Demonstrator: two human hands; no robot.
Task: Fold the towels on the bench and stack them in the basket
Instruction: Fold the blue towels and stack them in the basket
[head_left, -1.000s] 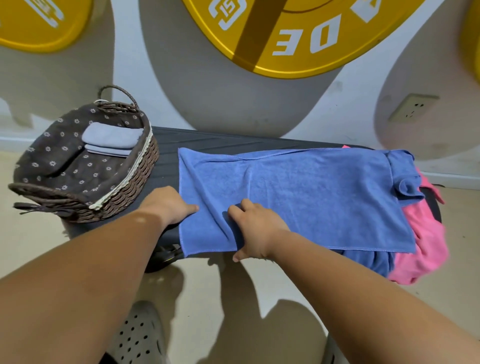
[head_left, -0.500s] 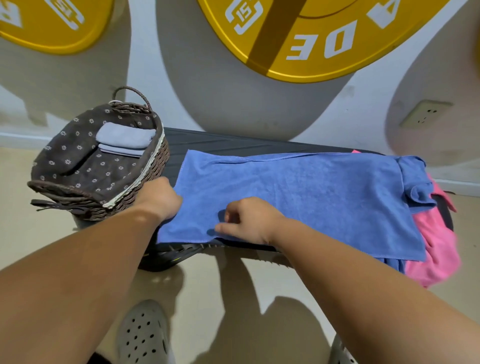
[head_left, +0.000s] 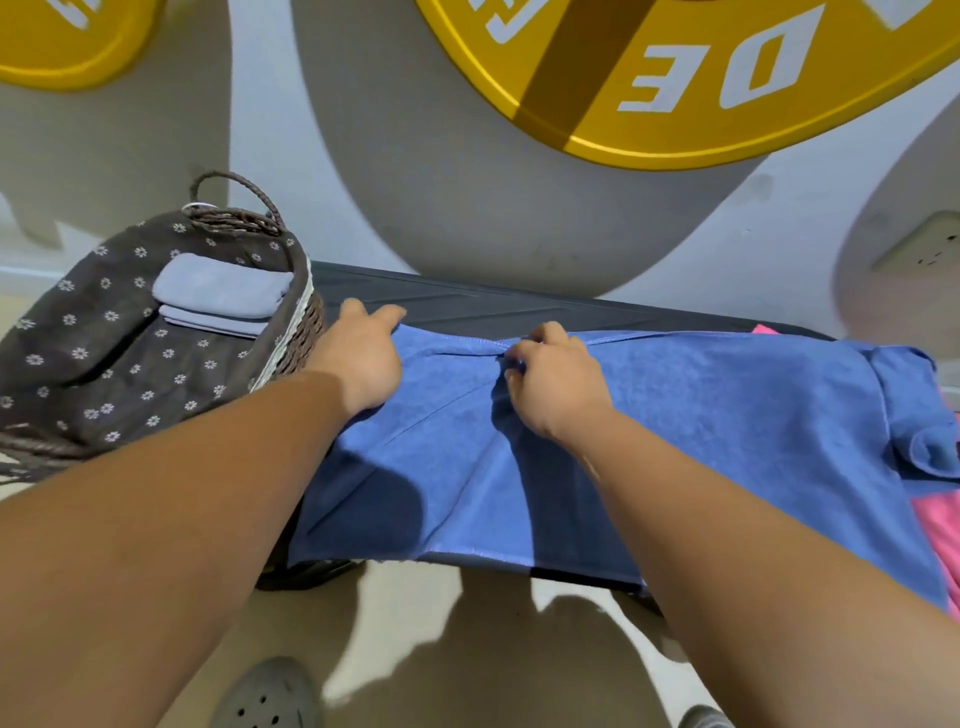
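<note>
A blue towel lies spread along the black bench, its near part doubled over toward the far edge. My left hand holds the towel's left corner at the far side, close to the basket. My right hand pinches the folded edge a little to the right, with creases running out from the pinch. The wicker basket, lined in brown flowered cloth, stands on the bench's left end. Two folded pale blue towels lie stacked inside it.
A crumpled blue towel and a pink towel are piled on the bench's right end. The wall with big yellow discs rises just behind the bench. My shoes stand on the floor below.
Both hands have carried the towel's near edge away from me, up and over to the far edge, folding the left part. The view has moved closer to the bench.
</note>
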